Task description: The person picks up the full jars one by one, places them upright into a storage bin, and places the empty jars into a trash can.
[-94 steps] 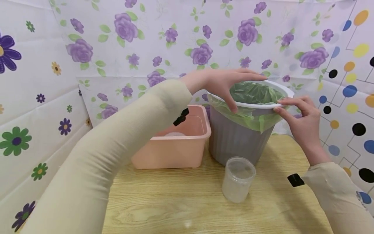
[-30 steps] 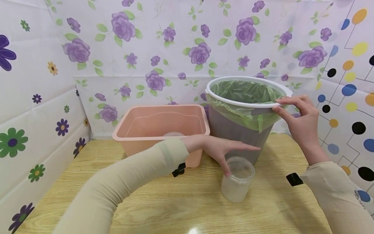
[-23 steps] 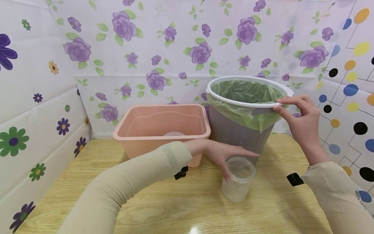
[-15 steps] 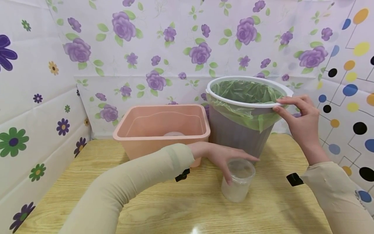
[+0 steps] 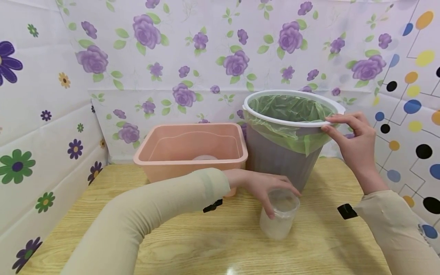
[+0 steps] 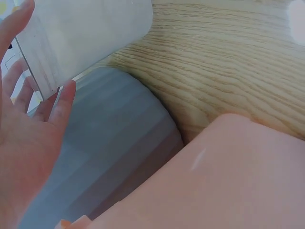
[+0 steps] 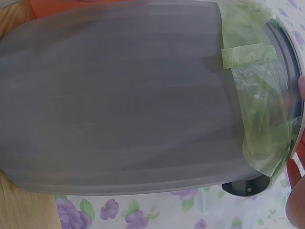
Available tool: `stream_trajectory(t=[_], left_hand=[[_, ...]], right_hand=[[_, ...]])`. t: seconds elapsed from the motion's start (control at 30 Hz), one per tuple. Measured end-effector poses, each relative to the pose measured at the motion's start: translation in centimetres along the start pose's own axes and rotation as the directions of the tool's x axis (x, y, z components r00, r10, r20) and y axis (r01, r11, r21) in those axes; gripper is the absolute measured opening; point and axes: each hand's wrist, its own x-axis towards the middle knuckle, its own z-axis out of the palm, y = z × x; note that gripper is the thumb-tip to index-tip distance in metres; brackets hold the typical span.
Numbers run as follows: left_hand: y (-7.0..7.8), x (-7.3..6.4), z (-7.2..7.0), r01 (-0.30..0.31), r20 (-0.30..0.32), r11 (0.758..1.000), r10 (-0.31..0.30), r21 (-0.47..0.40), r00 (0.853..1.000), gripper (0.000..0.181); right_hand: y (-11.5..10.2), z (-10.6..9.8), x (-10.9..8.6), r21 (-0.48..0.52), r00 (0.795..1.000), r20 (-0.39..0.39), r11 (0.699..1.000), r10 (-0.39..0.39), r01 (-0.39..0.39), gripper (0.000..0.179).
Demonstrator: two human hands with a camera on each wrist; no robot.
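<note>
My left hand (image 5: 259, 187) holds a clear plastic jar (image 5: 277, 227) by its top, the thumb on the near side and the fingers round the far side. The jar stands nearly upright at the wooden table's middle right. In the left wrist view, the fingers (image 6: 62, 107) wrap the end of the jar (image 6: 90, 36). With thumb and forefinger, my right hand (image 5: 361, 141) pinches the white rim of a grey trash can (image 5: 280, 160). A green bag (image 5: 292, 139) lines the can and folds over its rim; the right wrist view shows the bag (image 7: 262, 109) hanging outside.
A pink plastic basin (image 5: 190, 162) stands left of the trash can, behind my left forearm. A pale round thing (image 5: 205, 157) shows inside it. The wooden table (image 5: 192, 244) backs onto flowered sheets (image 5: 206, 49).
My left hand has come down from above the trash can to the jar, and its fingers have closed in round the top. The jar has shifted slightly. My right hand has stayed at the rim.
</note>
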Motion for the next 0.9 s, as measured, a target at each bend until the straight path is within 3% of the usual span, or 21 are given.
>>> stream_trajectory(t=[0.3,0.63,0.9], left_hand=[[0.4,-0.9,-0.5,-0.018,0.04,0.999,0.017,0.044,0.999,0.087],[1.0,-2.4,-2.3,0.041,0.205,0.998,-0.048,0.041,0.978,0.083],[1.9,-4.3,-4.7,0.072,0.204,0.996,-0.08,0.046,0.976,0.082]], right_hand=[[0.2,0.0,0.1,-0.011,1.0,-0.002,1.0,-0.008,0.008,0.025],[0.5,0.0,0.1,-0.002,1.0,-0.003,1.0,0.0,0.0,0.025],[0.3,0.0,0.1,0.002,1.0,0.001,1.0,0.004,-0.004,0.025]])
